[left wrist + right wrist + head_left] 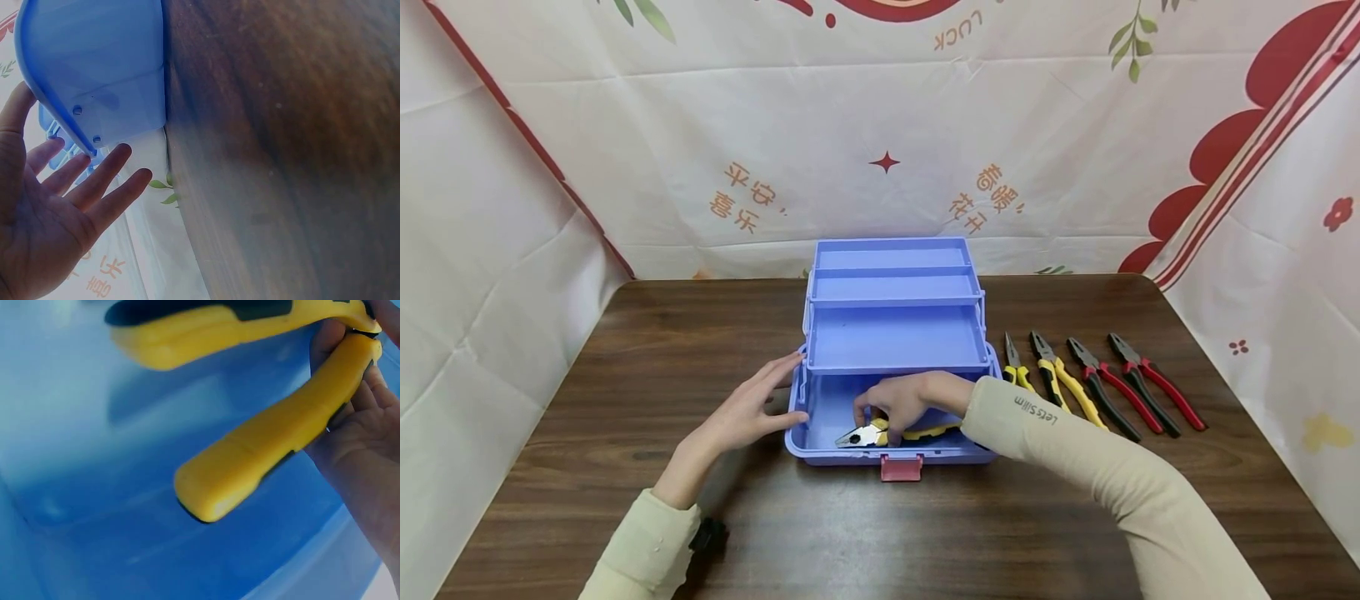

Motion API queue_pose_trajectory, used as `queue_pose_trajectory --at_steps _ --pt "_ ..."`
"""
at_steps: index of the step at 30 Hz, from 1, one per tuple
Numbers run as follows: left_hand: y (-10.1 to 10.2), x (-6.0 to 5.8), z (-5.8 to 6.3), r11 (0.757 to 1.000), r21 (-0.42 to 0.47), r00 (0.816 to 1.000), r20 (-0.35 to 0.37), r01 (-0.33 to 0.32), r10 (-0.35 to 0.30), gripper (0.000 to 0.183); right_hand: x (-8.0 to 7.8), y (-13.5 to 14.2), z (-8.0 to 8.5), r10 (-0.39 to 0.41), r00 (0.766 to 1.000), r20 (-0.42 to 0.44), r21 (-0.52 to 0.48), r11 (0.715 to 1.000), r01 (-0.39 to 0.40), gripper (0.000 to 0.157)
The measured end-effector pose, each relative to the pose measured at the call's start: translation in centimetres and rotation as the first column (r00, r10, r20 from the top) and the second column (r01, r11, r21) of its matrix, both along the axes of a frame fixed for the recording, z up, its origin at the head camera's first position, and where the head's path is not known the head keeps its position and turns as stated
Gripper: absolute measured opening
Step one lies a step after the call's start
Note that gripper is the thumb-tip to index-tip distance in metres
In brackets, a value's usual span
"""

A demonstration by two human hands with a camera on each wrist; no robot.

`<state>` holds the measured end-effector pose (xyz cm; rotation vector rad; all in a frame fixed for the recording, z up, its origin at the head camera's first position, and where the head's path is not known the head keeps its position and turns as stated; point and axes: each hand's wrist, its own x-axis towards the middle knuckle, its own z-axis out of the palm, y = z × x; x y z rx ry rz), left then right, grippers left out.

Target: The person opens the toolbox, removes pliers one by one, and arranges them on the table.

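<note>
A blue toolbox (pixel 842 456) stands open on the table, its trays raised toward the back. Inside its bottom compartment my right hand (pixel 901 404) grips a pair of yellow-and-black combination pliers (pixel 859 436) near the pivot. The plier jaws point left, and the spread yellow handles (pixel 250 456) show against the blue interior in the right wrist view. My left hand (pixel 751 412) rests at the toolbox's left rim with fingers extended. In the left wrist view, the thumb and fingertips of that hand (pixel 50 219) meet the box edge; the palm holds nothing.
Right of the toolbox lie needle-nose pliers (pixel 1012 354), yellow-and-black pliers (pixel 1060 379) and two red-and-black pliers (pixel 1108 379), roughly side by side. A pink latch (pixel 901 468) hangs at the box front. White printed cloth (pixel 880 108) surrounds the brown table (pixel 700 333).
</note>
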<state>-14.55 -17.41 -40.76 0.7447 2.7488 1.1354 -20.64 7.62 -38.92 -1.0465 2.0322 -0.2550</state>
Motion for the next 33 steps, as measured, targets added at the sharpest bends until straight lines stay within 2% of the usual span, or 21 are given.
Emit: queue_pose_trajectory --at_steps 11,16,23,33 --pt "0.1 0.1 0.2 1.000 0.003 1.000 0.009 0.008 -0.008 0.078 0.9 -0.3 2.8 0.033 0.999 0.015 -0.023 0.999 -0.033 0.044" --pt "0.0 0.1 0.1 1.000 0.006 1.000 -0.005 0.012 -0.012 0.077 1.3 0.0 4.3 0.039 0.999 0.003 -0.100 0.994 -0.039 0.043" --pt "0.0 0.1 0.0 1.000 0.010 1.000 -0.007 0.014 -0.014 0.078 1.2 1.4 6.5 -0.013 0.998 0.061 -0.203 0.979 0.026 0.043" --pt "0.0 0.1 0.0 1.000 -0.005 1.000 -0.010 0.010 -0.010 0.079 0.2 4.8 8.5 -0.092 0.993 0.068 -0.253 0.962 0.106 0.045"
